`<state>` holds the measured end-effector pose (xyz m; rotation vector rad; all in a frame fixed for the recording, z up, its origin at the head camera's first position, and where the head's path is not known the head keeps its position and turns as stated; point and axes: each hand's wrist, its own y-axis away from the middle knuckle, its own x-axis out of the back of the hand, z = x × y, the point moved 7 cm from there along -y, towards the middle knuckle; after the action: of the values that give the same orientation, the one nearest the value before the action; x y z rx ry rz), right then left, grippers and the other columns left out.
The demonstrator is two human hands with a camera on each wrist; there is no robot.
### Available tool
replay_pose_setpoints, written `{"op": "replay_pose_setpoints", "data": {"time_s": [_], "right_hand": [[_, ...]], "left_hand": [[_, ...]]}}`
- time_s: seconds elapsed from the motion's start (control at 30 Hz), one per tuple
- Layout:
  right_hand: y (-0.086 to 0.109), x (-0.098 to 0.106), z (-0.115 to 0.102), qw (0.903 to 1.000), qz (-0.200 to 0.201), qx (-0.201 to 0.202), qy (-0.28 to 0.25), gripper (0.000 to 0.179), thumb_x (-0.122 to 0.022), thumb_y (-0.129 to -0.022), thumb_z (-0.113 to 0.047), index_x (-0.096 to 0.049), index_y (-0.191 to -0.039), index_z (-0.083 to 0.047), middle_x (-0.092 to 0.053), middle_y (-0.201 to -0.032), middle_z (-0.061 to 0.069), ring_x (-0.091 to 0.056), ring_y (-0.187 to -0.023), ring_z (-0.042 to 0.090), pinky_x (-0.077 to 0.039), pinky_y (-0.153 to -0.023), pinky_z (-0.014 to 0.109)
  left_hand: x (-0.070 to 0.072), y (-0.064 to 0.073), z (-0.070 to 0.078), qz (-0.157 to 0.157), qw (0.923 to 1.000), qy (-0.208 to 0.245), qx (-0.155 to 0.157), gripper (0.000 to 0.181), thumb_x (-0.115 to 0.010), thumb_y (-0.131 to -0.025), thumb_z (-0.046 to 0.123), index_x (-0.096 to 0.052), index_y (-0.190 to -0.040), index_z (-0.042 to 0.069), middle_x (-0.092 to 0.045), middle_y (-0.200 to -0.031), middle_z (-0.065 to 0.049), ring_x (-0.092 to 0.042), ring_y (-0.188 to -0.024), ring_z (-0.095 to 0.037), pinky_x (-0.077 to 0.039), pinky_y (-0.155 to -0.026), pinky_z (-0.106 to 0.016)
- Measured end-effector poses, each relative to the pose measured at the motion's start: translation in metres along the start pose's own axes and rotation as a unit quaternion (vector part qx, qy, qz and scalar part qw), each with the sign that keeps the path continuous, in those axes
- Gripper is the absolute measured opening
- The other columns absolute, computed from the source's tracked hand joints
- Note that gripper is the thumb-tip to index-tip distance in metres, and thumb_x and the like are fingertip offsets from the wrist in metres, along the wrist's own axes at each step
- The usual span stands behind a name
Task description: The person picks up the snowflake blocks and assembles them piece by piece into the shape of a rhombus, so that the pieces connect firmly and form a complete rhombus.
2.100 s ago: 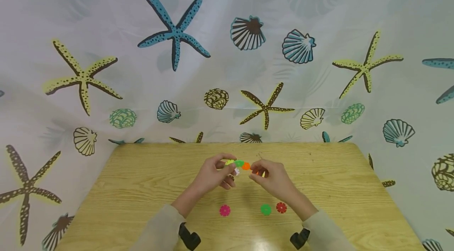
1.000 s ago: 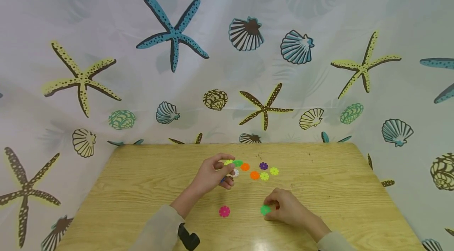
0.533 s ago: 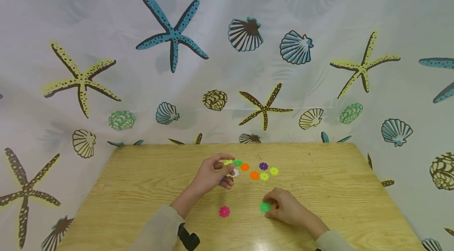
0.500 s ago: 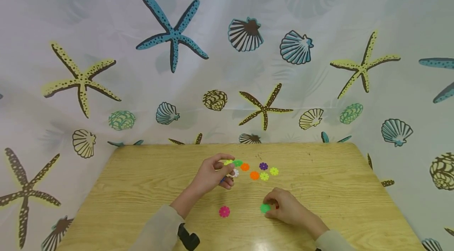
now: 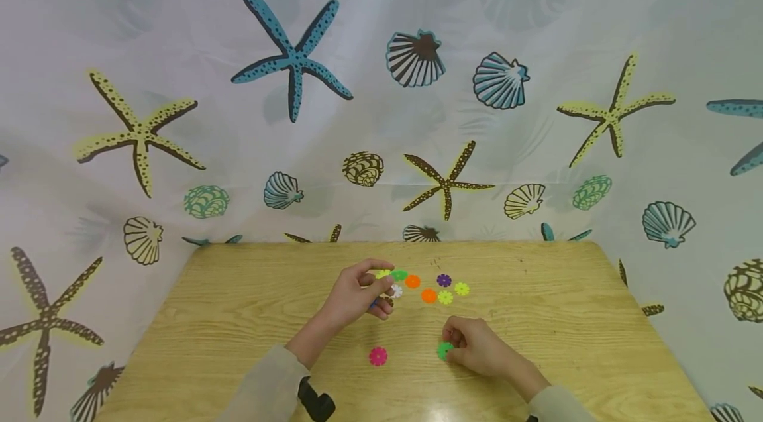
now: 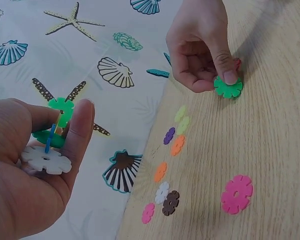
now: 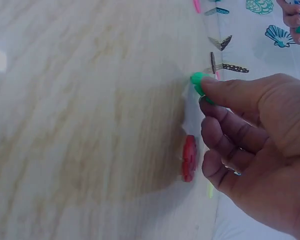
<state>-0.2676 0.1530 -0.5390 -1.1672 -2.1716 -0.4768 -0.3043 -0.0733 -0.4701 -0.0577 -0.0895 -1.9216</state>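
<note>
My left hand (image 5: pixel 352 293) holds a small cluster of interlocked notched plastic discs above the table. In the left wrist view the cluster shows a white disc (image 6: pixel 46 160), green discs (image 6: pixel 62 111) and an edge-on blue disc (image 6: pixel 50 137); fingers and palm hide part of it. Lower and to the right, my right hand (image 5: pixel 479 346) pinches a separate green notched disc (image 7: pixel 197 80) between thumb and forefinger, its other fingers loosely curled. A red disc (image 7: pixel 189 159) lies on the table just under that hand, hidden from the head view.
On the wooden table (image 5: pixel 250 316), a pink disc (image 5: pixel 378 356) lies between the hands. Farther back are orange (image 5: pixel 429 296), purple (image 5: pixel 444 280) and yellow discs (image 5: pixel 461 289). White, brown (image 6: pixel 171 203) and pink discs lie behind the left hand. A sea-patterned cloth (image 5: pixel 369 117) stands beyond the table.
My right hand has come away from the left hand toward the near side and taken hold of the green disc. Purple, yellow and orange discs came into sight. My left hand has stayed put.
</note>
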Motion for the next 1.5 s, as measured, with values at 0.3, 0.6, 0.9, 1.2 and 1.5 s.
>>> {"op": "replay_pose_setpoints", "data": {"time_s": [0.3,0.6,0.9,1.2,1.5], "right_hand": [[-0.008,0.025,-0.014,0.9963,0.074,0.007,-0.044,0.015,-0.070,-0.101,-0.009,-0.068,-0.115,-0.003,-0.071,-0.089,0.006,-0.063,-0.074,0.008,-0.054,-0.067,0.022],[-0.017,0.046,-0.038,0.9862,0.151,0.015,-0.067,0.018,-0.072,-0.101,-0.012,-0.071,-0.118,-0.008,-0.075,-0.083,0.003,-0.066,-0.069,0.005,-0.051,-0.057,0.024],[-0.026,0.054,-0.056,0.9786,0.180,0.012,-0.100,0.018,-0.069,-0.102,-0.011,-0.072,-0.120,-0.007,-0.077,-0.089,0.011,-0.068,-0.072,0.007,-0.049,-0.061,0.023],[-0.034,0.060,-0.069,0.9727,0.195,-0.005,-0.125,0.019,-0.069,-0.103,-0.010,-0.072,-0.121,-0.006,-0.077,-0.088,0.005,-0.067,-0.071,0.011,-0.047,-0.060,0.023],[-0.037,0.060,-0.075,0.9721,0.187,0.007,-0.142,0.022,-0.067,-0.104,-0.010,-0.071,-0.124,-0.002,-0.078,-0.096,0.018,-0.070,-0.075,0.012,-0.053,-0.064,0.024]], "left_hand": [[0.000,0.001,0.002,-0.003,0.9999,-0.011,-0.007,0.038,-0.063,-0.107,0.011,-0.058,-0.143,0.000,-0.073,-0.093,-0.010,-0.073,-0.065,-0.014,-0.065,-0.063,-0.031],[-0.001,0.001,0.001,-0.003,0.9998,-0.015,-0.016,0.039,-0.063,-0.107,0.012,-0.058,-0.143,-0.001,-0.075,-0.106,-0.017,-0.075,-0.066,-0.015,-0.065,-0.063,-0.032],[-0.002,0.001,0.003,-0.002,0.9994,-0.025,-0.025,0.039,-0.066,-0.105,0.014,-0.060,-0.141,-0.001,-0.075,-0.101,-0.014,-0.076,-0.066,-0.013,-0.065,-0.062,-0.033],[-0.004,0.000,0.004,-0.003,0.9990,-0.037,-0.026,0.039,-0.068,-0.104,0.017,-0.062,-0.140,0.002,-0.076,-0.099,-0.014,-0.075,-0.065,-0.016,-0.065,-0.062,-0.034],[-0.007,0.000,0.007,-0.009,0.9993,-0.027,-0.025,0.037,-0.068,-0.105,0.015,-0.062,-0.140,0.004,-0.075,-0.093,-0.006,-0.073,-0.062,-0.013,-0.065,-0.061,-0.033]]}}
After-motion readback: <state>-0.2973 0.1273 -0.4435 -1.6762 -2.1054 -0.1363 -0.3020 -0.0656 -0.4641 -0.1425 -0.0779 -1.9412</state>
